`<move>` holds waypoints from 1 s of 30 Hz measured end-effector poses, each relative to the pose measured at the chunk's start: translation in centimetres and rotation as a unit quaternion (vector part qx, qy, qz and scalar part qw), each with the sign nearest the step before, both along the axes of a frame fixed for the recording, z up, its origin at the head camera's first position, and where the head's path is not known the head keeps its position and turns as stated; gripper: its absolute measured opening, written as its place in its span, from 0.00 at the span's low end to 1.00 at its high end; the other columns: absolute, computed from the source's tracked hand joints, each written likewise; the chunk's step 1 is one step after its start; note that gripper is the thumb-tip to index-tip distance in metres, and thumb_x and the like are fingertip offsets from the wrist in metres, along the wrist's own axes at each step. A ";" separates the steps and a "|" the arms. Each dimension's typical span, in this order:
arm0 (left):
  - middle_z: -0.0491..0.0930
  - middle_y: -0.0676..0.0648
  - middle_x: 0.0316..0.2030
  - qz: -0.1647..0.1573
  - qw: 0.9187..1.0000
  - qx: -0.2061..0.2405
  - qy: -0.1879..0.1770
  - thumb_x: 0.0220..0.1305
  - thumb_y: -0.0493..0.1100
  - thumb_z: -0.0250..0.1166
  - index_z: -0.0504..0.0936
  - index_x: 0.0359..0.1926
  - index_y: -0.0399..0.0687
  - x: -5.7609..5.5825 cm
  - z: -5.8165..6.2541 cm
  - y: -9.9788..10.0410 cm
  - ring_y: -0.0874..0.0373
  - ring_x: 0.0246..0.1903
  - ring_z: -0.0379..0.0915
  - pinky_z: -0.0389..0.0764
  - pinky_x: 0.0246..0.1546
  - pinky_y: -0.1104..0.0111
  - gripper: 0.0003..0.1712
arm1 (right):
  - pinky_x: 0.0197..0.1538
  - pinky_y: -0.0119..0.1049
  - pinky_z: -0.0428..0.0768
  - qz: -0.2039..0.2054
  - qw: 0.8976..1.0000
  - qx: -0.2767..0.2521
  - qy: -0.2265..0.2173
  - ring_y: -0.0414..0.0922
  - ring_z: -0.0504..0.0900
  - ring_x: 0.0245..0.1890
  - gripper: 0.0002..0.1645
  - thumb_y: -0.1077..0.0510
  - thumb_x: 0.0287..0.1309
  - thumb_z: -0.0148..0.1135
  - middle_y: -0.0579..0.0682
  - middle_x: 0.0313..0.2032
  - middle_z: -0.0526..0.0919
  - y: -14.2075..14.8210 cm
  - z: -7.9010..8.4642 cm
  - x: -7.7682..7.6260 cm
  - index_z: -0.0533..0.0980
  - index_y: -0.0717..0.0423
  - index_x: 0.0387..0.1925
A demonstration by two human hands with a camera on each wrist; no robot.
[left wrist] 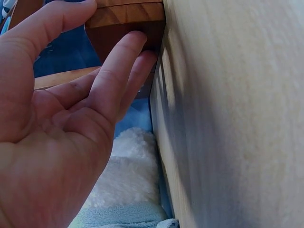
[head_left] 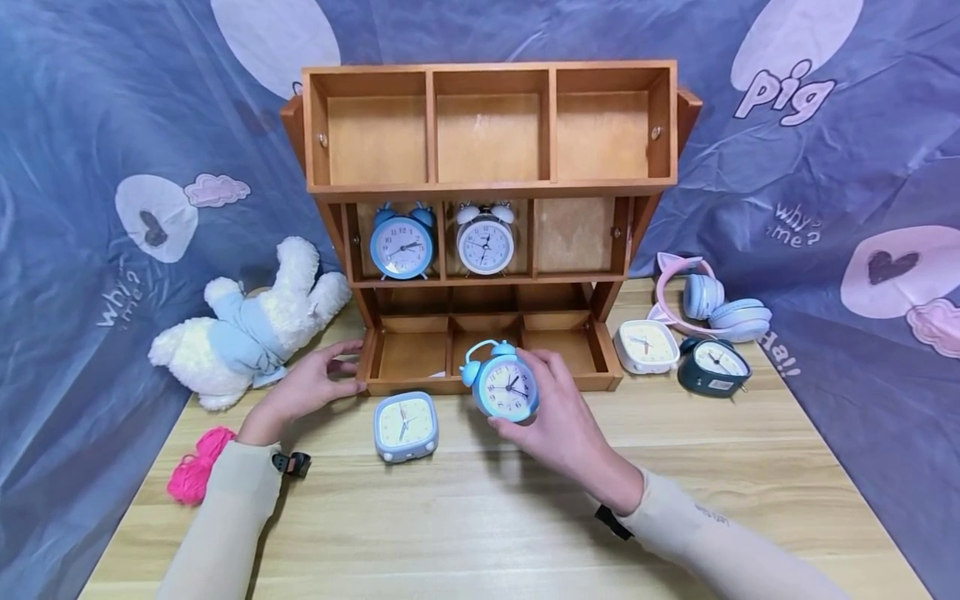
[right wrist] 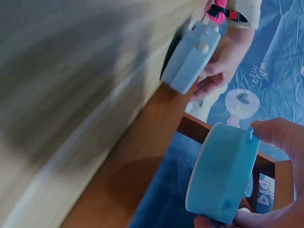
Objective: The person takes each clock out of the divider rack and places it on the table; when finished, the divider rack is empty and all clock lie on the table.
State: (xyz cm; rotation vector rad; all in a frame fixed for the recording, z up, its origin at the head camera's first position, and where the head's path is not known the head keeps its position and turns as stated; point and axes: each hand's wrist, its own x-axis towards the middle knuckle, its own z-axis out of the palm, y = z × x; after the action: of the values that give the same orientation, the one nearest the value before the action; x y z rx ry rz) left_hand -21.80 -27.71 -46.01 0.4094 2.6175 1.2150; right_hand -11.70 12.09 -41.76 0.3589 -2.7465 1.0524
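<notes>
My right hand holds a light-blue twin-bell alarm clock with a handle, thumb below and fingers behind its right side. The clock is raised in front of the bottom row of a wooden shelf; its blue side shows in the right wrist view. My left hand touches the shelf's lower left corner with fairly straight, spread fingers and thumb. Between the hands, a square blue-grey clock stands on the table. A blue twin-bell clock and a white one occupy the middle row.
Right of the shelf are a white square clock, a dark green clock and cat-ear headphones. A white plush toy lies at left, near pink yarn. A printed blue cloth hangs behind the wooden table.
</notes>
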 end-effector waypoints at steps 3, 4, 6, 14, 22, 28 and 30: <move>0.84 0.26 0.66 0.000 1.000 -0.001 0.001 0.74 0.41 0.76 0.64 0.84 0.31 0.0 0.1 0.0 0.30 0.67 0.83 0.81 0.69 0.40 0.47 | 0.66 0.58 0.85 0.005 1.000 0.004 -0.011 0.58 0.83 0.65 0.62 0.50 0.47 0.92 0.60 0.72 0.74 -0.2 -0.4 0.2 0.71 0.60 0.80; 0.84 0.25 0.66 -0.001 1.000 -0.001 0.002 0.74 0.41 0.76 0.64 0.84 0.31 0.0 0.1 0.0 0.30 0.67 0.83 0.81 0.69 0.40 0.47 | 0.66 0.58 0.85 0.007 1.000 0.005 -0.015 0.57 0.83 0.65 0.61 0.50 0.47 0.92 0.59 0.72 0.74 -0.3 -0.5 0.3 0.71 0.60 0.80; 0.84 0.26 0.66 -0.002 1.000 0.001 0.003 0.73 0.41 0.76 0.64 0.84 0.31 0.1 0.3 0.1 0.31 0.67 0.83 0.82 0.68 0.41 0.47 | 0.66 0.57 0.85 0.012 1.000 0.007 -0.023 0.56 0.83 0.65 0.61 0.50 0.47 0.91 0.59 0.71 0.75 -0.4 -0.7 0.5 0.71 0.60 0.80; 0.83 0.25 0.67 -0.007 1.000 0.007 0.006 0.73 0.41 0.76 0.65 0.83 0.30 0.0 0.0 -0.1 0.31 0.66 0.83 0.83 0.67 0.44 0.46 | 0.68 0.56 0.85 0.034 0.998 0.017 -0.056 0.54 0.83 0.65 0.61 0.50 0.47 0.92 0.57 0.71 0.76 -0.8 -1.8 1.0 0.71 0.59 0.80; 0.84 0.27 0.67 -0.001 1.000 0.006 -0.001 0.73 0.39 0.76 0.66 0.83 0.32 0.0 0.0 -0.2 0.32 0.67 0.83 0.83 0.67 0.46 0.46 | 0.69 0.53 0.84 0.060 0.996 0.031 -0.053 0.51 0.83 0.66 0.59 0.50 0.48 0.91 0.55 0.71 0.76 -1.1 -2.5 1.3 0.72 0.60 0.79; 0.84 0.26 0.67 -0.007 1.000 0.012 0.003 0.73 0.40 0.76 0.65 0.83 0.31 0.0 0.0 -0.1 0.31 0.66 0.84 0.84 0.66 0.45 0.46 | 0.68 0.50 0.85 0.068 0.995 0.047 -0.050 0.48 0.84 0.62 0.59 0.49 0.47 0.91 0.52 0.65 0.78 -1.2 -3.0 1.4 0.73 0.62 0.78; 0.84 0.26 0.66 -0.008 1.000 0.013 0.005 0.73 0.40 0.76 0.65 0.83 0.30 0.1 0.1 -0.1 0.31 0.66 0.84 0.84 0.65 0.47 0.46 | 0.67 0.50 0.85 0.070 0.995 0.051 -0.051 0.47 0.84 0.61 0.59 0.48 0.47 0.91 0.52 0.64 0.78 -1.2 -3.2 1.3 0.74 0.62 0.77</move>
State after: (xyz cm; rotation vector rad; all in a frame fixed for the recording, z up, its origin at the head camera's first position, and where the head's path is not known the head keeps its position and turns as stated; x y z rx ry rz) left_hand -21.73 -27.80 -45.96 0.4418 2.6031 1.2458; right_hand -10.43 10.84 -44.94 0.5334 -2.9104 0.9887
